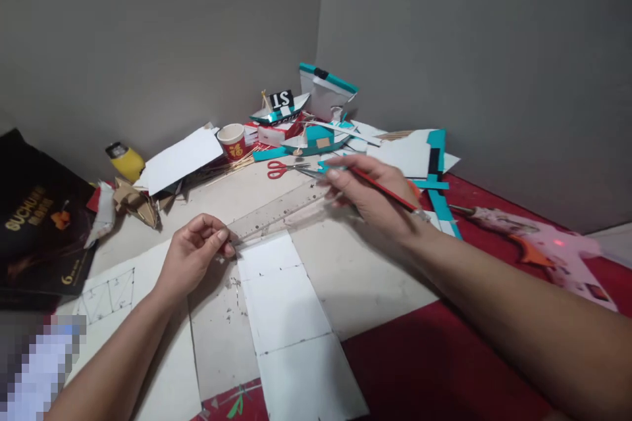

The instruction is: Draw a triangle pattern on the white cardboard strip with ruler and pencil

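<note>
My left hand (197,253) is closed, thumb and fingers pinching the near left end of a clear ruler (271,210). The ruler slants up to the right, just beyond the top edge of a white card strip (291,306) marked with pencil lines and small ticks. My right hand (370,191) is closed around a slim red pencil or pen (382,189), its back end pointing toward my wrist. The lower fingers of that hand are by the ruler's far end; whether they touch it I cannot tell. Red-handled scissors (277,170) lie just behind, their blades partly hidden by my right hand.
Behind are model boats (316,139), a red paper cup (232,139) and teal-edged card pieces (405,154). A pink glue gun (538,240) lies right on red cloth. At left are a black box (39,223), a yellow object (127,163) and a sheet with a drawing (111,296).
</note>
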Motion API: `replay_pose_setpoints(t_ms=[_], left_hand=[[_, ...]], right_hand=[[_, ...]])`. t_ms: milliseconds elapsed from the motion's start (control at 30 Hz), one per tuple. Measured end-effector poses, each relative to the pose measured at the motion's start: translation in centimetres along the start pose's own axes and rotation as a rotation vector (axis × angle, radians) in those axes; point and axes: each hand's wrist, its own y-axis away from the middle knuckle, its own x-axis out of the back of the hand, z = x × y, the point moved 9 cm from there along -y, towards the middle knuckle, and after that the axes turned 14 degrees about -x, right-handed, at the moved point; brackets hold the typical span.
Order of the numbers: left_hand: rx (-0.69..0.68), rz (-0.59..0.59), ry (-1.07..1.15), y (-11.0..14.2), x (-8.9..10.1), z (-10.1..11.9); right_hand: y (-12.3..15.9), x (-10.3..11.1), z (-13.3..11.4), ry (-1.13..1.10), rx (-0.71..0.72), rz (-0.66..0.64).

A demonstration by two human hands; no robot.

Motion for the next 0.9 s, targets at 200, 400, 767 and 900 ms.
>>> replay_pose_setpoints(t_ms=[200, 400, 767, 900], left_hand=[[0.011, -0.210, -0.189, -1.8, -1.3, 2.5], [-0.001, -0.383, -0.240, -5.3, -3.4, 3.9], [0.075, -0.464, -0.099, -6.3, -5.4, -2.1], [0.092, -0.461, -0.082, -5.7, -5.5, -2.4]], right_hand=[[-0.1, -0.8, -0.5, -0.230, -0.085, -0.113], [-0.8, 0.2, -0.8, -0.273, -0.021, -0.052], [-2.0, 1.6, 0.7, -0.194, -0.096, 0.064], [-2.3, 2.1, 0.9, -0.110, -0.070, 0.102]])
